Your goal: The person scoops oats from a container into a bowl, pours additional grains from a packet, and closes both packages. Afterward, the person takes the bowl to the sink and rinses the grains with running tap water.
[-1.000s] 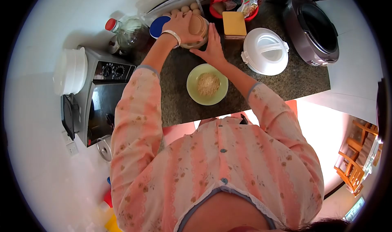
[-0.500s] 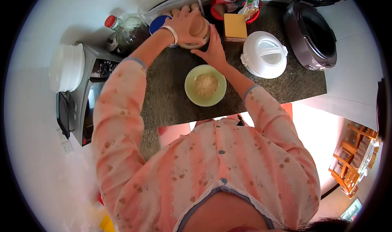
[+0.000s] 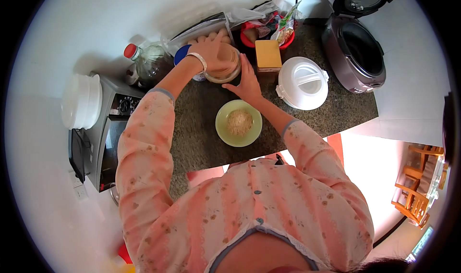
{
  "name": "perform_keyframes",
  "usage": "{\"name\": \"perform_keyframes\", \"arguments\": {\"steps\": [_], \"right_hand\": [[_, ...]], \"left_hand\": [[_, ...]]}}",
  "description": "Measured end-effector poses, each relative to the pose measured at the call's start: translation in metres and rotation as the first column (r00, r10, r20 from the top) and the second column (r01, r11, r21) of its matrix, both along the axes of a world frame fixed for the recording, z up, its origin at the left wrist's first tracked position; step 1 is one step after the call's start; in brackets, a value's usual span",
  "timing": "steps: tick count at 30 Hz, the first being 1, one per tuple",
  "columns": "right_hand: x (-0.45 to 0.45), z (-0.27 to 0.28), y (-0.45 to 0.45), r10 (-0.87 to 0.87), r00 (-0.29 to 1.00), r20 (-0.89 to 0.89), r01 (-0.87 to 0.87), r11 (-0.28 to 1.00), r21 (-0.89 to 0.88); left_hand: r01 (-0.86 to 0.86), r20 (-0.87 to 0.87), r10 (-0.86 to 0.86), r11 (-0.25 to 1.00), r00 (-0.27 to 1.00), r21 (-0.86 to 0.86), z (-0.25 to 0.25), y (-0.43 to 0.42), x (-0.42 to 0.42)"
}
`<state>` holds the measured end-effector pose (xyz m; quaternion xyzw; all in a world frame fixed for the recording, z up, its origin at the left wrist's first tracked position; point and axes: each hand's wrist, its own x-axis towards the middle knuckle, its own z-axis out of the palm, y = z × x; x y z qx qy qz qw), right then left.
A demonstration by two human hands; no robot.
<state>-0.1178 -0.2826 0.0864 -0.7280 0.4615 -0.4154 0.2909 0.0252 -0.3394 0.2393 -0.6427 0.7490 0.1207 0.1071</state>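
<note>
A round jar (image 3: 224, 74) with a pale brown top stands toward the back of the dark counter. My left hand (image 3: 209, 51) reaches over its top from the left, fingers curved onto the lid and slightly blurred. Against the jar's right side rests my right hand (image 3: 247, 83), its thumb at the front and its fingers along the edge. The hands partly hide the jar, so its contents cannot be made out. Nearer my body, a light green bowl (image 3: 222, 133) holds a mound of pale grains (image 3: 239, 122) that look like rice.
A blue-lidded container (image 3: 181, 55) and a red-capped bottle (image 3: 152, 64) stand left of the jar. To the right are a yellow-topped box (image 3: 268, 55), a white lidded pot (image 3: 302, 88) and an open rice cooker (image 3: 357, 52). Eggs (image 3: 224, 38) and a red basket (image 3: 288, 43) are behind.
The view has shifted, so the counter and its things appear lower in the picture. Both hands stay at the jar; the left fingers have moved slightly over its top.
</note>
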Motion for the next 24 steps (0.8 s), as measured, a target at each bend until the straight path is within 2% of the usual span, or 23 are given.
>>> {"name": "perform_keyframes", "arguments": {"steps": [1,3,4,6,7,8,9,10,11,13,14,15,17,18,19,21,22,23,24], "right_hand": [[-0.001,0.001,-0.001,0.011,1.0,0.004,-0.011,1.0,0.012],[-0.001,0.001,-0.002,0.002,1.0,-0.006,-0.002,1.0,0.012],[-0.001,0.0,0.0,0.002,1.0,-0.019,-0.002,1.0,0.016],[-0.001,0.0,0.0,0.01,1.0,-0.009,-0.01,1.0,0.009],[-0.001,0.0,0.0,0.017,1.0,-0.001,-0.017,1.0,0.004],[-0.001,0.0,0.001,0.008,1.0,0.003,-0.008,1.0,0.002],[-0.001,0.001,0.002,0.01,1.0,0.017,-0.01,1.0,-0.002],[-0.002,0.002,0.004,0.011,1.0,0.029,-0.011,1.0,-0.006],[-0.004,0.002,0.007,0.002,1.0,0.029,-0.001,1.0,-0.01],[-0.011,0.007,0.018,0.032,0.995,0.091,-0.035,0.999,0.026],[-0.018,0.01,0.026,0.062,0.992,0.113,-0.07,0.995,0.069],[-0.026,0.012,0.034,0.051,0.993,0.11,-0.059,0.996,0.069],[-0.044,0.013,0.051,0.111,0.987,0.119,-0.12,0.99,0.072],[-0.055,0.019,0.06,0.104,0.99,0.09,-0.112,0.99,0.085],[-0.067,0.019,0.069,0.096,0.991,0.089,-0.105,0.99,0.092],[-0.093,0.015,0.083,0.133,0.981,0.144,-0.166,0.955,0.246],[-0.104,0.012,0.088,0.126,0.981,0.144,-0.16,0.955,0.251],[-0.114,0.008,0.094,0.116,0.986,0.118,-0.143,0.957,0.252],[-0.118,0.006,0.099,0.108,0.99,0.094,-0.129,0.958,0.256]], "left_hand": [[0.006,0.001,-0.006,1.0,1.0,-0.004,0.005,-0.002,-0.001],[0.402,0.097,-0.408,0.913,0.908,0.074,0.012,-0.003,0.004],[0.404,0.097,-0.41,0.912,0.907,0.076,0.007,-0.002,0.009],[0.704,0.253,-0.695,0.707,0.673,0.071,-0.006,-0.003,0.016],[0.708,0.257,-0.699,0.703,0.668,0.071,-0.01,-0.008,0.013],[0.623,0.082,-0.618,0.779,0.782,-0.069,-0.013,-0.016,0.008],[0.504,-0.112,-0.527,0.844,0.842,-0.182,-0.017,-0.026,0.004],[0.429,-0.218,-0.515,0.835,0.829,-0.344,-0.028,-0.038,0.0],[0.437,-0.216,-0.524,0.83,0.824,-0.347,-0.036,-0.053,-0.003],[0.33,-0.247,-0.343,0.939,0.906,-0.092,-0.039,-0.072,-0.021],[0.399,-0.235,-0.45,0.887,0.862,-0.234,-0.052,-0.08,-0.025],[0.407,-0.238,-0.459,0.882,0.856,-0.236,-0.052,-0.084,-0.033],[0.507,0.002,-0.538,0.792,0.843,-0.341,-0.052,-0.093,-0.049],[0.526,0.005,-0.593,0.709,0.805,-0.47,-0.064,-0.103,-0.048],[0.53,-0.001,-0.599,0.709,0.801,-0.466,-0.055,-0.101,-0.055],[0.326,0.149,-0.305,0.934,0.941,-0.144,-0.035,-0.093,-0.066],[0.345,0.237,-0.313,0.933,0.92,-0.104,-0.027,-0.088,-0.062],[0.35,0.235,-0.32,0.932,0.918,-0.097,-0.019,-0.081,-0.058],[0.268,0.266,-0.257,0.963,0.929,-0.006,-0.006,-0.069,-0.055]]}}
